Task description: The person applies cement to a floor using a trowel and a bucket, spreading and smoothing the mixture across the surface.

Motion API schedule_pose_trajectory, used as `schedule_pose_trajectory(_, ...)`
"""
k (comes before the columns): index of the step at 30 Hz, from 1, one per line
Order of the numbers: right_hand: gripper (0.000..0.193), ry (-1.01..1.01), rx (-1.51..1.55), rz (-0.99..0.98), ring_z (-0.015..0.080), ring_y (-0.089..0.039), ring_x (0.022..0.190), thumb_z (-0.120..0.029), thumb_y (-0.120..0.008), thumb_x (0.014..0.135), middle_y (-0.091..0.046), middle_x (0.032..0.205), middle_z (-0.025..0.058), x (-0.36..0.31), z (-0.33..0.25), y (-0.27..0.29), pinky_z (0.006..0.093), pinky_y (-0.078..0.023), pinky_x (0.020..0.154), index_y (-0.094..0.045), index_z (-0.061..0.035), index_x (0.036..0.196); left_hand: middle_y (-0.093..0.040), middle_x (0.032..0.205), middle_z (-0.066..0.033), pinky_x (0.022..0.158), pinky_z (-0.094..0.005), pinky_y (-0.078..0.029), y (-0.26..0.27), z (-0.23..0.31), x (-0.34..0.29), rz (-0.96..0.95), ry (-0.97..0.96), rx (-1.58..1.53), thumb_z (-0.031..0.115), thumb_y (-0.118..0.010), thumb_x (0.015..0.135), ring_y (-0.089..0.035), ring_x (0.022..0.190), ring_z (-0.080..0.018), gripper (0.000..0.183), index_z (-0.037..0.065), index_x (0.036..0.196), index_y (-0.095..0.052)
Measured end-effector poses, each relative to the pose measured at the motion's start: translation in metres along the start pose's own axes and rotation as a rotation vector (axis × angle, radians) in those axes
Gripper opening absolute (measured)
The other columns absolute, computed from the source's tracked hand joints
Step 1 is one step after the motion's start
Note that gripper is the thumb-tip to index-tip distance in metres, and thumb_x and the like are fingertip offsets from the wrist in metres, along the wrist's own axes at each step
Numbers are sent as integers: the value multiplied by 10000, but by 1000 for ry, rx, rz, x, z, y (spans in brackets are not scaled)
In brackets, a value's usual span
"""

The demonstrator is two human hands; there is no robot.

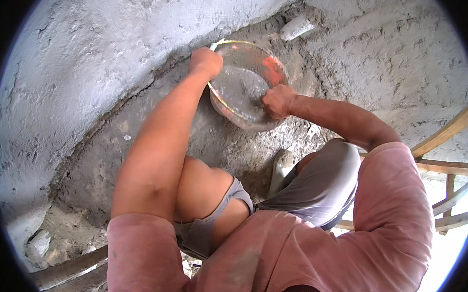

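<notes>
A round bucket [273, 71], smeared grey with orange patches and a yellowish line along its edge, stands on the dirty ground ahead of me. Wet grey mortar [241, 82] lies inside it. My left hand [206, 62] is closed on the bucket's left edge, where a small whitish piece sticks out past the fingers. Over the right side of the bucket, low by the mortar, my right hand [278, 101] is curled into a fist. Whatever it grips, if anything, is hidden by the fingers.
A rough grey plastered wall [79, 74] rises at the left and far side. A pale block-like piece [297, 27] juts out beyond the bucket. Wooden slats [444, 165] stand at the right, and more slats [75, 270] at the lower left. My bent knees are close to the bucket.
</notes>
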State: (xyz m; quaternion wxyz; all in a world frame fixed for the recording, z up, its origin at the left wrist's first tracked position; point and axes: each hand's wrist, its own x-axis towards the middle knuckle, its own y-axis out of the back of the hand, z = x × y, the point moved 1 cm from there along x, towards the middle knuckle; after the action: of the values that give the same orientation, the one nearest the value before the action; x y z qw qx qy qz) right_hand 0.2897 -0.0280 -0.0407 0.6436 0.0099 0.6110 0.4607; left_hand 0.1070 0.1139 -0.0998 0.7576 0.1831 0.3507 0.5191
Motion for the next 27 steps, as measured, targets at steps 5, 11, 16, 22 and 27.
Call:
schedule_pose_trajectory(5,352,-148,434,234,350,-674,1007,-308,-638,823,-713,1041,161,-15,46,7,442,-528,898,-718,-58,1059,-652,1193,-242,947,-444,-504,3,3,-10,-3,-22,32,275,-594,868,-630,1122,-386,379,-2,1106,-699)
schedule_pose_trajectory(11,275,-52,13,67,271,-689,1009,-290,-599,904,-715,1033,94,-17,54,-10,428,-557,841,-718,-109,1074,-699,1012,-270,750,-460,-523,-13,-16,18,42,-72,63,386,-661,887,-699,945,-380,524,-85,1116,-659)
schedule_pose_trajectory(16,404,-374,427,652,338,-675,990,-370,-551,949,-694,1006,186,-118,99,-88,454,-542,829,-638,-39,1164,-605,670,-65,541,-390,-424,-6,-40,31,-58,-40,-327,275,-638,899,-547,586,-186,298,-4,796,-661)
schedule_pose_trajectory(22,329,-1249,2133,978,119,-503,549,-320,-565,981,-555,726,40,-193,13,-357,294,-421,485,-576,-1,1060,-524,642,5,476,-304,-348,-13,-8,-2,-125,95,-235,273,-581,971,-471,525,-121,239,80,844,-639)
schedule_pose_trajectory(27,269,-1252,2553,688,129,-497,545,-259,-572,967,-522,701,24,-183,-41,-447,318,-406,472,-584,4,1021,-544,669,21,462,-278,-335,-3,10,-3,-150,231,-194,258,-570,982,-463,512,-103,193,89,912,-634)
